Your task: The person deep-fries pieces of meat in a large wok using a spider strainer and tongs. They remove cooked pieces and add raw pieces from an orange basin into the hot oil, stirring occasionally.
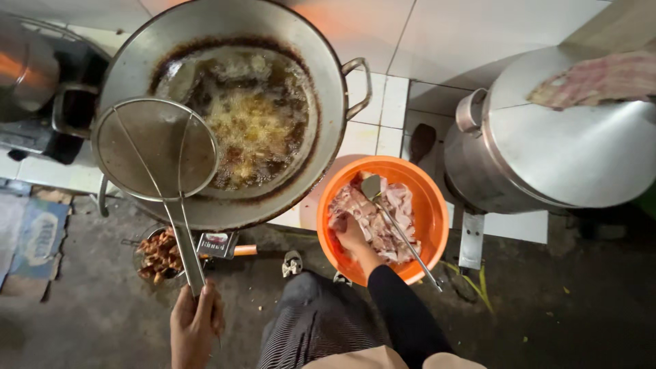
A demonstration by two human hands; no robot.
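Observation:
My left hand (195,326) grips the metal handle of a round wire skimmer (156,149), whose mesh head rests over the near left rim of a big steel wok (321,61). Dark oil bubbles around frying pieces (256,123) in the wok. My right hand (352,236), in a black sleeve, reaches into an orange bowl (432,205) and takes hold of raw pale pink meat pieces (389,208). A metal spatula (393,225) lies across that bowl with its blade on the meat.
A large steel pot with a lid (567,150) stands at the right, a striped cloth (605,78) on top. Fried brown pieces (158,256) sit in a strainer on the floor below the wok. A steel vessel (24,72) is at far left.

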